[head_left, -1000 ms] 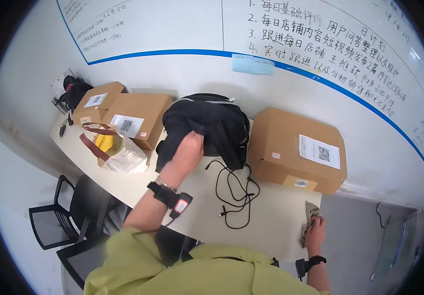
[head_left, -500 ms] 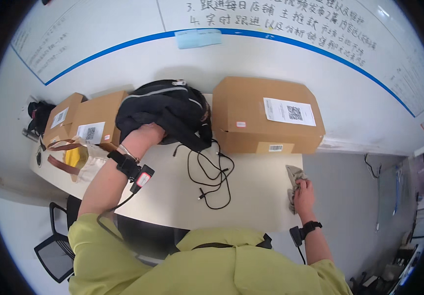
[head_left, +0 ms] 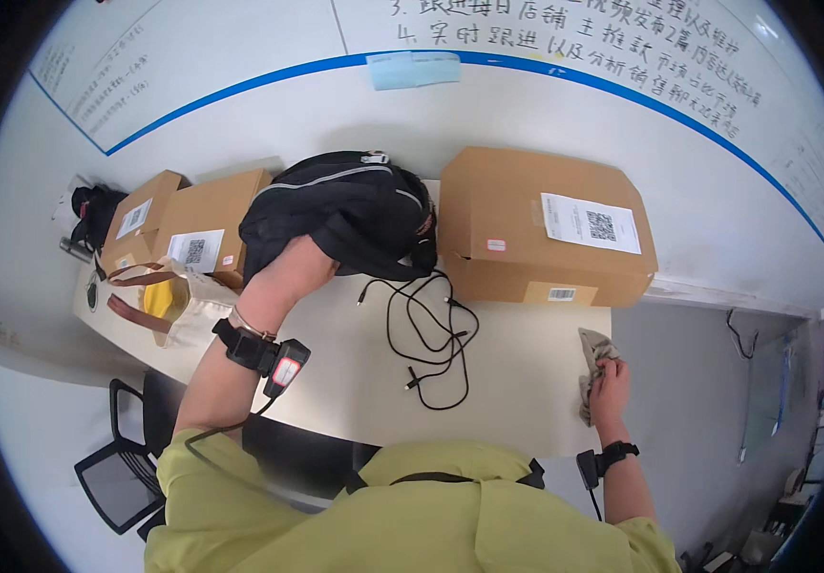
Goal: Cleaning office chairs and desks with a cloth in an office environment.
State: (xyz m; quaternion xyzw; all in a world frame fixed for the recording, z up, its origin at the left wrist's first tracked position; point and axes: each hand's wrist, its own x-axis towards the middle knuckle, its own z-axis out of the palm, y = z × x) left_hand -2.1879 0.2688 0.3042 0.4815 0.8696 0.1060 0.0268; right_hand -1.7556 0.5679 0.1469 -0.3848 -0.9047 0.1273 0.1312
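Note:
A black backpack (head_left: 331, 205) with grey piping stands against the wall at the back of the table. My left hand (head_left: 305, 265) reaches into or under its dark fabric, and the fingers are hidden there. At the table's right edge, my right hand (head_left: 608, 387) has its bent fingers on a crumpled grey-brown cloth (head_left: 597, 346). Black cables (head_left: 443, 358) lie in loose loops on the table between my arms, just in front of the backpack. A dark band with a small device sits on each wrist.
A large cardboard box (head_left: 503, 205) stands right of the backpack. Smaller boxes (head_left: 216, 210) and a canvas tote bag (head_left: 197, 310) with brown handles and something yellow inside are at left. The white table (head_left: 527, 382) ends beside my right hand. A mesh chair (head_left: 118, 487) stands lower left.
The whole scene has shifted a little to the right in the view. My left hand stays at the backpack and my right hand stays on the cloth.

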